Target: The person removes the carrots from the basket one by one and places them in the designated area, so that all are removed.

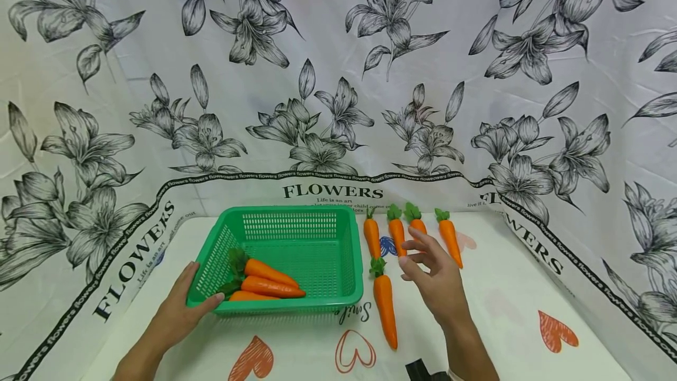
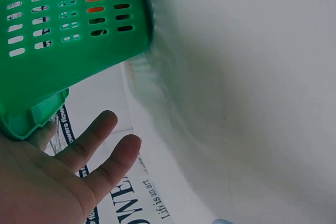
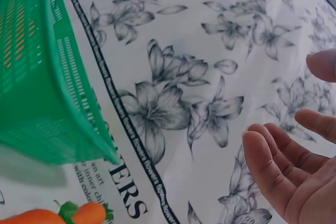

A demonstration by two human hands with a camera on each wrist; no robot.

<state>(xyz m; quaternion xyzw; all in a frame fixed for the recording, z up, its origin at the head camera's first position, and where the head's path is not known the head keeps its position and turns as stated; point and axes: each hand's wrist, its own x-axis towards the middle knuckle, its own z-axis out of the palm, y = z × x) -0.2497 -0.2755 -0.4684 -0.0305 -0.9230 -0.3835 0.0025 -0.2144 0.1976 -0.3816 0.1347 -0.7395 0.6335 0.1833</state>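
A green plastic basket (image 1: 296, 308) stands on the white table covering, three carrots (image 1: 274, 287) with leafy tops lying in its near-left corner. My left hand (image 1: 182, 310) holds that corner, thumb over the front rim and fingers along the left side. In the left wrist view two fingertips (image 2: 126, 150) stick out free beyond the basket wall. Right of the basket, my right hand (image 1: 436, 275) hovers over the carrots, fingers loosely bent and holding nothing. Nearest are an upper carrot (image 1: 396, 234), one partly hidden behind the fingers (image 1: 418, 226), and a lower carrot (image 1: 385, 310).
Another carrot (image 1: 372, 237) lies against the basket's right side. A further carrot (image 1: 449, 240) lies to the right of my hand. Behind rises a white floral cloth (image 1: 328, 93) with black lettering. A dark object (image 1: 420, 369) shows by my right wrist.
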